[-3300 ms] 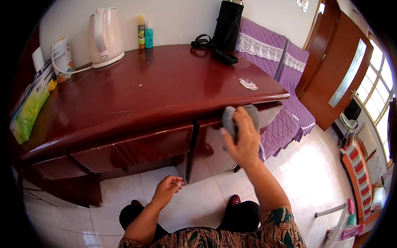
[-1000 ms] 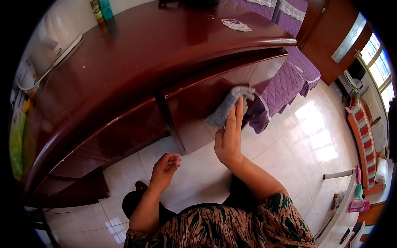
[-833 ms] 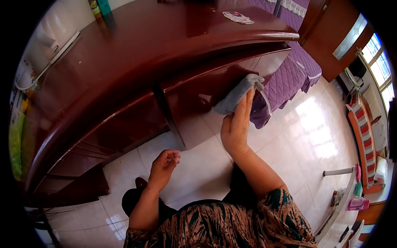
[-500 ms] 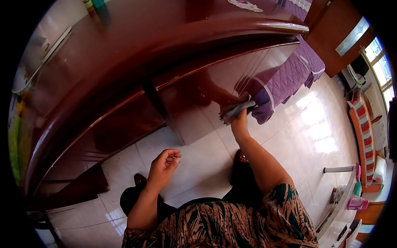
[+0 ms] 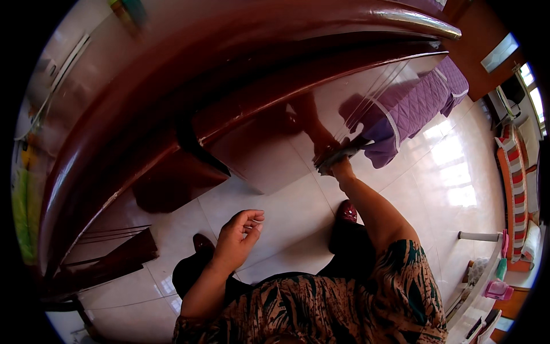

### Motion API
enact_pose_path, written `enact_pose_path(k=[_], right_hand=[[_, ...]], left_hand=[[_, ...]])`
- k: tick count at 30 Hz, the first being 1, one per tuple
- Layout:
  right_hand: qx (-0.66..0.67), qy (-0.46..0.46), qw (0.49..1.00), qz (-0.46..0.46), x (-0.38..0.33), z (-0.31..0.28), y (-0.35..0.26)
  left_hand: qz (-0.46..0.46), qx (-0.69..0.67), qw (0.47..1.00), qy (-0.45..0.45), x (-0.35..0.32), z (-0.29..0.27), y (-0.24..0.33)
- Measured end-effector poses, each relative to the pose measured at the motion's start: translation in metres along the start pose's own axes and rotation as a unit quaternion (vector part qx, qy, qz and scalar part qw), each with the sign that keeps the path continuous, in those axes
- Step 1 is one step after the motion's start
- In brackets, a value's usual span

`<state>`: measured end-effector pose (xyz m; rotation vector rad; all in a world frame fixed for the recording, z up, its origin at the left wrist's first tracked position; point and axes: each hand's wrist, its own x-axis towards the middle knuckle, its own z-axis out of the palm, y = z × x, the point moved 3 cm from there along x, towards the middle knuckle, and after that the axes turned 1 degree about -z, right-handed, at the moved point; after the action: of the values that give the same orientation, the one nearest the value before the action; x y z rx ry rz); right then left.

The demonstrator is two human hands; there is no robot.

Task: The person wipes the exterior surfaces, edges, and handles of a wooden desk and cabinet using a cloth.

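My right hand (image 5: 338, 166) presses a grey cloth (image 5: 337, 157) flat against the glossy front panel of a dark red wooden desk (image 5: 172, 103), low on the panel near its right side. The hand and forearm are mirrored in the polished wood. My left hand (image 5: 238, 241) hangs free above the tiled floor with the fingers loosely curled and nothing in it. It is well apart from the desk.
A purple quilted cover (image 5: 412, 109) hangs to the right of the desk. White floor tiles (image 5: 435, 183) lie below, with dark shoes (image 5: 346, 212) on them. A striped seat (image 5: 513, 172) and a white rack (image 5: 487, 269) stand at the far right.
My head has tipped lower and closer to the desk. My right hand has slid the cloth down from the desk's upper edge to the lower front panel. The left hand barely moved.
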<state>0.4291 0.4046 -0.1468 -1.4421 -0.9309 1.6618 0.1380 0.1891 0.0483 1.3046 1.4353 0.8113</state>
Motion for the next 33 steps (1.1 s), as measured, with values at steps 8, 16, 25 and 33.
enact_pose_path(k=[8, 16, 25, 33], right_hand=[[-0.106, -0.21, 0.969, -0.071, -0.057, 0.109, 0.027], [-0.18, -0.114, 0.977, -0.008, -0.007, 0.064, 0.051], [-0.089, 0.203, 0.975, 0.012, 0.027, -0.007, 0.022], [-0.117, -0.056, 0.981, 0.144, 0.015, 0.056, 0.08]], left_hand=[[-0.009, 0.052, 0.999, -0.006, 0.008, 0.006, -0.015], [0.004, 0.091, 0.996, -0.014, 0.007, 0.009, -0.017], [-0.01, 0.119, 0.99, -0.074, -0.005, 0.008, -0.01], [0.008, 0.134, 0.986, -0.095, 0.003, 0.015, -0.011]])
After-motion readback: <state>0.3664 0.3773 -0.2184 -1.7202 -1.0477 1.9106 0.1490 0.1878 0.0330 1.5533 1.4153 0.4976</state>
